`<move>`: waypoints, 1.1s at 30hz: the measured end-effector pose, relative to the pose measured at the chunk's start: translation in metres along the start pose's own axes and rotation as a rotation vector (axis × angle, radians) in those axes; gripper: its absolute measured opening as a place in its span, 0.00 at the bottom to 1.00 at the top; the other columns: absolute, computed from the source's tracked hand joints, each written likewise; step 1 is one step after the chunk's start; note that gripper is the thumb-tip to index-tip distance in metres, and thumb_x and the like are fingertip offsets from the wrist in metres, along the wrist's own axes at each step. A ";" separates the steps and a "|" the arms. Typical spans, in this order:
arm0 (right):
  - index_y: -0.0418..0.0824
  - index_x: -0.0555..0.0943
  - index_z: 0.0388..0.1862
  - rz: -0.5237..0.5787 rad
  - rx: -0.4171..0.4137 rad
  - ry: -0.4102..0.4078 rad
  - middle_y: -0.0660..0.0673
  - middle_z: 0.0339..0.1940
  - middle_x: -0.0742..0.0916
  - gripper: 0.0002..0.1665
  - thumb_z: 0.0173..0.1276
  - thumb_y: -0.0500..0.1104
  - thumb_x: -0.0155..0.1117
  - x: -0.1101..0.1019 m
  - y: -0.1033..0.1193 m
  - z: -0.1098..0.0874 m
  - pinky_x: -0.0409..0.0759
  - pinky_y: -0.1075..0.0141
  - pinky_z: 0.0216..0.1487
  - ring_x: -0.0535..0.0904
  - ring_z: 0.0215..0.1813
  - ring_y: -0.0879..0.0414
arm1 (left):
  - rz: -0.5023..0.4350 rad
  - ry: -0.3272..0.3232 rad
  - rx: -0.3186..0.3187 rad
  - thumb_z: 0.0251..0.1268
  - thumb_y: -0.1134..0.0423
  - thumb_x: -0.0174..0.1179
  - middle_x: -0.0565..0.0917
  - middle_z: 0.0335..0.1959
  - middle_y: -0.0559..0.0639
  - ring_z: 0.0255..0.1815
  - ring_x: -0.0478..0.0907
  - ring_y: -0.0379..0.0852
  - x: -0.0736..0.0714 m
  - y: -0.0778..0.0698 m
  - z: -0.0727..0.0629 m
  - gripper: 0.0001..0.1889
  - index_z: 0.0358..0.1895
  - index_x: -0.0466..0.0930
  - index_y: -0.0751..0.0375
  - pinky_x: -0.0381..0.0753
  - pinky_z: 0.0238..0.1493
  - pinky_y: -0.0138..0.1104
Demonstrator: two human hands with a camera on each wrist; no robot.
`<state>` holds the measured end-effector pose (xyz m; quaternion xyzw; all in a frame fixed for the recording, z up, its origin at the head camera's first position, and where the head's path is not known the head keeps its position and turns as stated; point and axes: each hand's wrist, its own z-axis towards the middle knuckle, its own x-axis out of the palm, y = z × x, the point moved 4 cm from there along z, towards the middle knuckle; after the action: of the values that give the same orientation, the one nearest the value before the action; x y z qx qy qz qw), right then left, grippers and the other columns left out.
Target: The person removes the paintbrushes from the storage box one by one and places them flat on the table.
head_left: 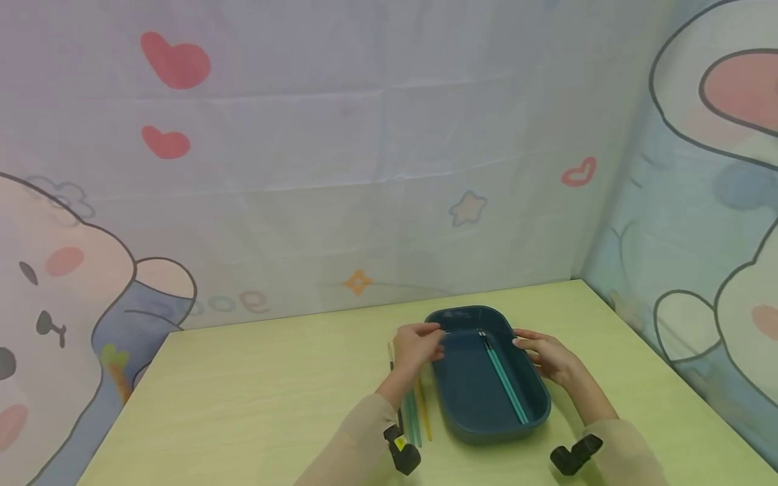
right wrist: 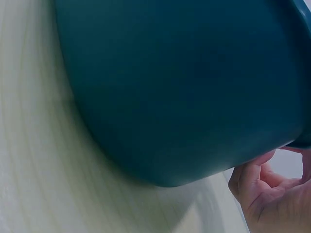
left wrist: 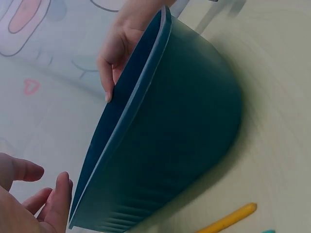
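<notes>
A dark teal plastic bin (head_left: 471, 391) with rounded corners stands on the table. Inside, along its right side, lie teal-handled paintbrushes (head_left: 506, 379). My right hand (head_left: 550, 358) grips the bin's right rim; in the right wrist view its fingers (right wrist: 257, 177) curl below the rim. At the far left corner is my left hand (head_left: 416, 347), beside the rim with loosely bent fingers; in the left wrist view its thumb (left wrist: 26, 170) stands apart from the other fingers and nothing is between them. Left of the bin lie a yellow brush (head_left: 424, 412), teal brushes (head_left: 413, 418) and a dark one (head_left: 400, 418), partly hidden by the left forearm.
The pale yellow-green table (head_left: 273, 391) extends left of the brushes and beyond the bin to the right. A printed cloth (head_left: 340, 148) with hearts and cartoon animals hangs behind the table and along its sides.
</notes>
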<state>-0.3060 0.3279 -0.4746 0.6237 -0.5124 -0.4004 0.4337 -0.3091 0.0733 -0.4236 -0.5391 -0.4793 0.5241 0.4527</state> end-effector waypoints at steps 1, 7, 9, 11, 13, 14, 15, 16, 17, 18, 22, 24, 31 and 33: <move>0.33 0.53 0.75 0.003 0.000 0.000 0.42 0.61 0.76 0.40 0.72 0.48 0.56 0.000 0.000 0.000 0.83 0.69 0.41 0.81 0.43 0.65 | 0.003 0.003 -0.002 0.61 0.67 0.61 0.86 0.39 0.65 0.29 0.86 0.52 0.001 -0.001 0.000 0.15 0.51 0.82 0.70 0.87 0.28 0.32; 0.33 0.53 0.76 0.001 0.000 0.004 0.42 0.62 0.77 0.41 0.72 0.47 0.55 0.002 0.000 -0.001 0.83 0.69 0.41 0.81 0.43 0.65 | 0.034 0.029 -0.009 0.62 0.67 0.60 0.87 0.40 0.65 0.31 0.87 0.53 0.010 -0.002 0.001 0.16 0.52 0.81 0.70 0.88 0.29 0.32; 0.33 0.53 0.76 -0.001 -0.001 0.002 0.40 0.63 0.76 0.41 0.72 0.47 0.55 0.002 0.001 -0.001 0.83 0.69 0.41 0.81 0.43 0.66 | 0.034 0.040 -0.006 0.63 0.67 0.60 0.87 0.41 0.64 0.32 0.87 0.53 0.014 -0.002 0.002 0.16 0.52 0.81 0.70 0.88 0.30 0.32; 0.33 0.53 0.76 0.002 0.000 0.000 0.38 0.65 0.74 0.41 0.72 0.47 0.56 0.003 0.001 0.000 0.83 0.69 0.42 0.80 0.43 0.66 | 0.031 0.046 -0.010 0.63 0.66 0.61 0.87 0.41 0.63 0.32 0.87 0.52 0.017 -0.004 0.002 0.16 0.52 0.81 0.70 0.88 0.30 0.32; 0.33 0.53 0.76 0.007 0.000 -0.002 0.38 0.65 0.73 0.41 0.72 0.47 0.56 0.003 0.001 0.000 0.83 0.69 0.42 0.80 0.43 0.66 | 0.034 0.049 -0.013 0.62 0.66 0.61 0.87 0.41 0.62 0.31 0.87 0.51 0.020 -0.004 0.002 0.15 0.51 0.82 0.69 0.88 0.30 0.32; 0.32 0.53 0.76 0.009 -0.001 -0.002 0.38 0.65 0.74 0.41 0.72 0.47 0.56 0.003 0.002 0.000 0.83 0.70 0.42 0.80 0.43 0.66 | 0.040 0.051 -0.012 0.62 0.66 0.61 0.87 0.41 0.62 0.31 0.87 0.51 0.021 -0.004 0.003 0.15 0.51 0.82 0.69 0.88 0.29 0.32; 0.32 0.53 0.76 0.015 0.000 -0.003 0.39 0.63 0.74 0.41 0.72 0.47 0.56 0.003 0.002 0.000 0.83 0.70 0.41 0.80 0.43 0.66 | 0.045 0.054 -0.013 0.62 0.66 0.61 0.87 0.41 0.61 0.31 0.87 0.51 0.023 -0.004 0.003 0.15 0.50 0.82 0.69 0.88 0.29 0.32; 0.32 0.52 0.76 0.019 0.000 -0.002 0.41 0.61 0.76 0.41 0.72 0.47 0.56 0.003 0.002 0.000 0.83 0.70 0.41 0.80 0.43 0.66 | 0.047 0.058 -0.014 0.62 0.66 0.61 0.87 0.41 0.61 0.33 0.87 0.52 0.025 -0.004 0.003 0.15 0.51 0.82 0.70 0.88 0.29 0.31; 0.32 0.52 0.76 0.023 0.000 -0.001 0.44 0.59 0.77 0.41 0.72 0.47 0.56 0.003 0.002 0.000 0.83 0.70 0.41 0.81 0.42 0.66 | 0.051 0.062 -0.014 0.62 0.66 0.61 0.87 0.41 0.61 0.33 0.87 0.53 0.027 -0.004 0.004 0.16 0.51 0.82 0.70 0.88 0.29 0.31; 0.32 0.52 0.76 0.024 -0.001 0.001 0.46 0.57 0.78 0.41 0.72 0.46 0.55 0.003 0.002 0.000 0.83 0.70 0.41 0.81 0.42 0.66 | 0.056 0.066 -0.012 0.62 0.66 0.61 0.87 0.42 0.61 0.34 0.87 0.53 0.028 -0.004 0.005 0.16 0.51 0.82 0.70 0.88 0.29 0.31; 0.32 0.52 0.75 0.018 -0.003 0.006 0.49 0.54 0.79 0.41 0.72 0.47 0.55 0.002 0.002 -0.001 0.83 0.70 0.42 0.81 0.43 0.66 | 0.059 0.083 -0.003 0.62 0.67 0.61 0.87 0.40 0.62 0.31 0.87 0.53 0.035 -0.004 0.007 0.16 0.50 0.81 0.72 0.88 0.29 0.32; 0.32 0.52 0.75 0.017 -0.003 0.008 0.51 0.52 0.80 0.41 0.72 0.47 0.55 0.002 0.002 -0.002 0.83 0.70 0.42 0.81 0.43 0.66 | 0.058 0.084 0.000 0.61 0.67 0.61 0.87 0.38 0.62 0.29 0.87 0.52 0.038 -0.004 0.008 0.15 0.49 0.82 0.72 0.88 0.28 0.32; 0.31 0.52 0.75 0.026 -0.007 0.016 0.53 0.51 0.80 0.41 0.72 0.47 0.56 0.001 0.003 -0.003 0.82 0.70 0.41 0.81 0.42 0.66 | 0.066 0.096 -0.016 0.60 0.66 0.62 0.87 0.37 0.61 0.27 0.87 0.52 0.048 -0.002 0.009 0.16 0.49 0.82 0.71 0.88 0.28 0.32; 0.32 0.52 0.75 0.027 -0.003 0.012 0.52 0.52 0.80 0.41 0.72 0.47 0.56 0.001 0.003 -0.003 0.83 0.70 0.42 0.81 0.42 0.67 | 0.075 0.087 -0.024 0.59 0.66 0.63 0.87 0.36 0.60 0.25 0.86 0.49 0.050 -0.001 0.010 0.15 0.48 0.83 0.71 0.87 0.27 0.32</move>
<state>-0.3043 0.3274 -0.4713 0.6184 -0.5175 -0.3915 0.4432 -0.3192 0.1233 -0.4294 -0.5843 -0.4449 0.5109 0.4468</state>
